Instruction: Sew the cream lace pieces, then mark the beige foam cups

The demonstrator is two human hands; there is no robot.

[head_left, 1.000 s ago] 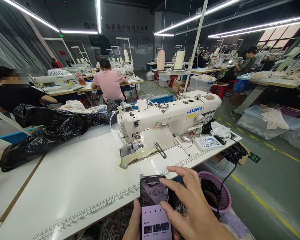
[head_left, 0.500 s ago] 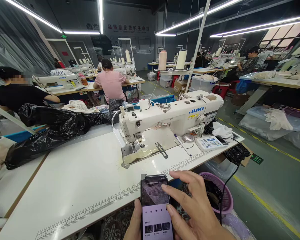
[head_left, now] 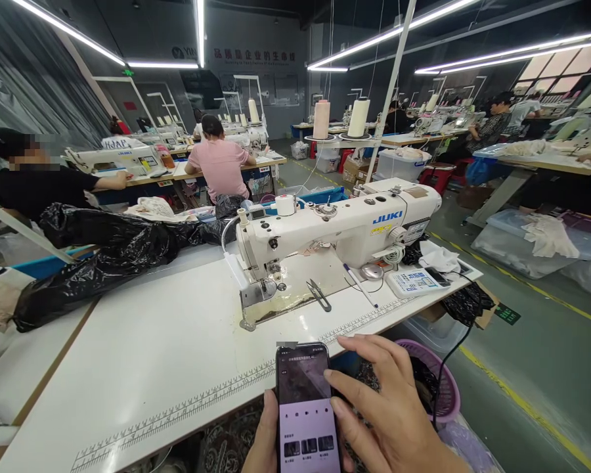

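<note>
A smartphone [head_left: 303, 410] with a lit screen stands upright at the bottom middle, in front of the table's edge. Along its left side lies the thumb of my left hand [head_left: 264, 433], which grips the phone; the other fingers are hidden behind it. My right hand [head_left: 391, 410] is at the phone's right edge, fingers stretched and apart. Its index fingertip and thumb tip are close to the screen's edge; I cannot tell if they touch it. Beyond the phone is a white JUKI sewing machine [head_left: 335, 220], with thread snips [head_left: 318, 295] lying in front of it.
The white table [head_left: 152, 355] has a printed ruler along its front edge. A pen [head_left: 359, 286] lies right of the snips. Black plastic bags [head_left: 103, 263] are heaped at left. A purple basket [head_left: 450, 394] stands below right. Other people sit at machines, one in a pink shirt [head_left: 220, 164].
My right hand has shifted very slightly to the right relative to the phone. At far left, a person in black has moved an arm toward their machine. My left hand keeps its grip.
</note>
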